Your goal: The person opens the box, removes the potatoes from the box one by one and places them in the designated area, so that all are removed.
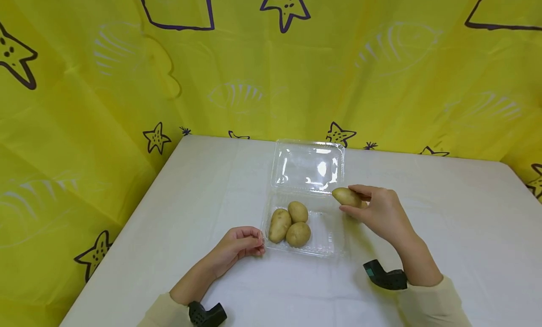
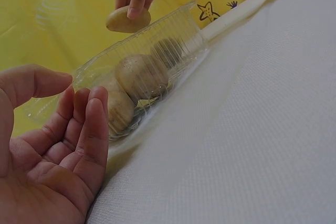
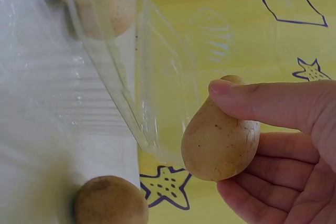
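Observation:
A clear plastic clamshell container point(image 1: 326, 249) lies on the table with its lid point(image 1: 306, 169) folded back. Three potatoes point(image 1: 280, 226) sit in its left half. At the left edge, my left hand point(image 1: 237, 247) has its thumb and fingertips pinched at the plastic rim. Over the container's right side, my right hand point(image 1: 383, 211) holds another potato point(image 1: 345, 196) between thumb and fingers, raised above the rim. The right wrist view shows this held potato point(image 3: 220, 140) up close. One more potato point(image 3: 110, 203) appears low in that view, mostly hidden by my hand in the head view.
A white cloth point(image 1: 203, 190) covers the table. Yellow patterned sheeting point(image 1: 254, 73) hangs along the back and left edges. Black wrist devices point(image 1: 385, 275) are strapped at both cuffs.

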